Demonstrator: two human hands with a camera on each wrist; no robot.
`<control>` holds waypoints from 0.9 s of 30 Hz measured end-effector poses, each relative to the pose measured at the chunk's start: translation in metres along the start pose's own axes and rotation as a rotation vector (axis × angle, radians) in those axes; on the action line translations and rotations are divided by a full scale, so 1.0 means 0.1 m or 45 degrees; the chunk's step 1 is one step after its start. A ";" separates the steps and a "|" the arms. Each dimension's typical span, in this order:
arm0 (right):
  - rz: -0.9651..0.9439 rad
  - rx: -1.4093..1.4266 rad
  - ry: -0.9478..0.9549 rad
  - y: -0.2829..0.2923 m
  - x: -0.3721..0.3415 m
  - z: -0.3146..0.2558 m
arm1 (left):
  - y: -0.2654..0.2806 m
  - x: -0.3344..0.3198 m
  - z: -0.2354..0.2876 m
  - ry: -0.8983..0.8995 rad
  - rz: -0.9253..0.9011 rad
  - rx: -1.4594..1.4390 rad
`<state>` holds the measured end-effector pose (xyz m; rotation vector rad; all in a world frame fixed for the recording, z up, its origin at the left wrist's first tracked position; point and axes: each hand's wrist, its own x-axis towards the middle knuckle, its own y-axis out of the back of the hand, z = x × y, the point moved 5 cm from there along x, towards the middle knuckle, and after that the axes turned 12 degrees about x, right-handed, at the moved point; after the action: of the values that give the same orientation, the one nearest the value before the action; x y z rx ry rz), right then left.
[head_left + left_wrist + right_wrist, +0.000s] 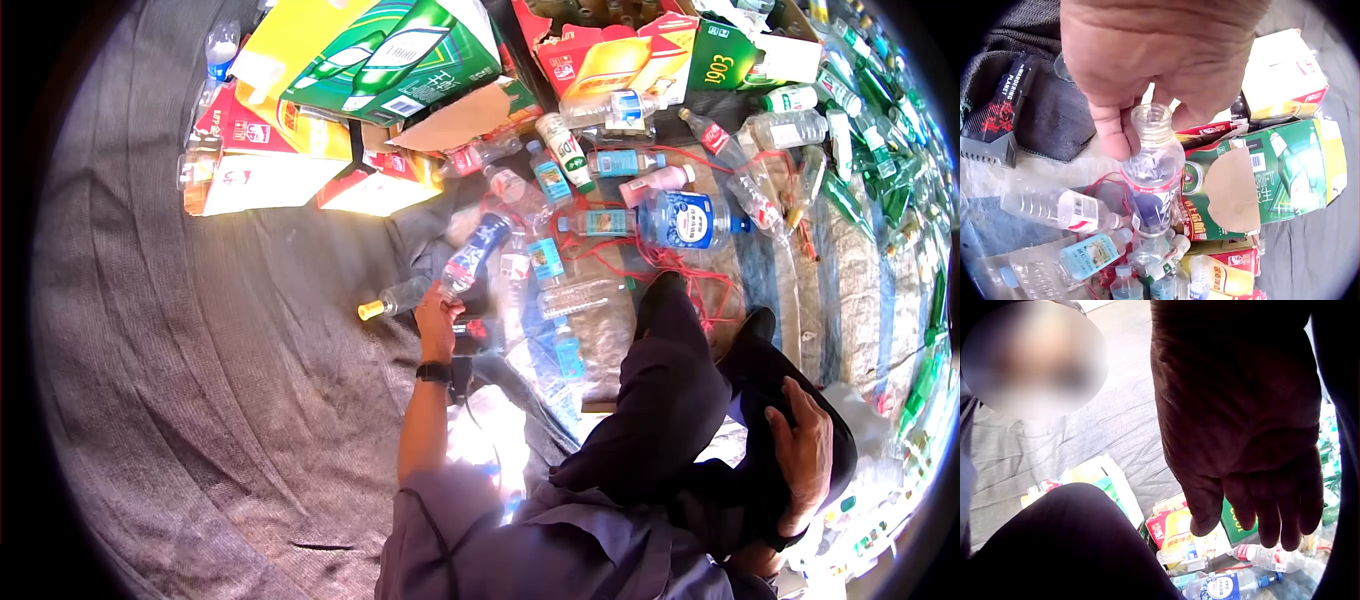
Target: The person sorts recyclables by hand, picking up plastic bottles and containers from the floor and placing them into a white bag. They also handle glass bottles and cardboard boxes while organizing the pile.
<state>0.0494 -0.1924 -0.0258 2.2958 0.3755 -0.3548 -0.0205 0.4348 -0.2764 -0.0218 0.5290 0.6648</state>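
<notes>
My left hand [437,318] pinches a clear plastic bottle [478,250] near its neck, between thumb and fingers. This bottle has a dark blue label, and in the left wrist view its mouth shows no cap. A clear bottle with a yellow cap [371,310] lies right beside the left hand on the dark cloth. Over by the knee, my right hand [803,445] holds nothing. Seen in the right wrist view, its fingers [1268,519] hang loose and nearly straight. Several bottles with light blue labels lie just right of the left hand, one a small bottle [547,260].
Beer cartons [400,60] stand along the far side, some with bottles inside. A large water bottle [685,220] lies among red string [700,290] in front of the feet. Green bottles [880,150] are heaped at the right. Dark cloth [220,400] spreads over the left.
</notes>
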 end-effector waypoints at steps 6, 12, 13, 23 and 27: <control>0.003 0.021 0.004 0.02 -0.01 0.00 | -0.35 0.45 0.11 -0.201 0.175 0.145; 0.023 0.020 0.004 0.04 -0.07 0.04 | -1.06 0.54 0.03 -0.167 0.010 0.279; 0.028 0.017 0.024 0.04 -0.08 0.05 | -1.13 0.43 0.09 -0.201 -0.062 0.307; 0.021 0.008 0.083 0.04 -0.08 -0.06 | -1.03 -0.03 -0.35 -0.558 -0.430 0.735; 0.029 0.003 0.046 0.06 -0.09 -0.10 | -0.96 -0.49 -0.08 -0.036 -0.172 0.158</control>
<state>0.0444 -0.1902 -0.0120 2.3098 0.3671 -0.3027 0.0002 0.3285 -0.2743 0.0676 0.5356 0.4990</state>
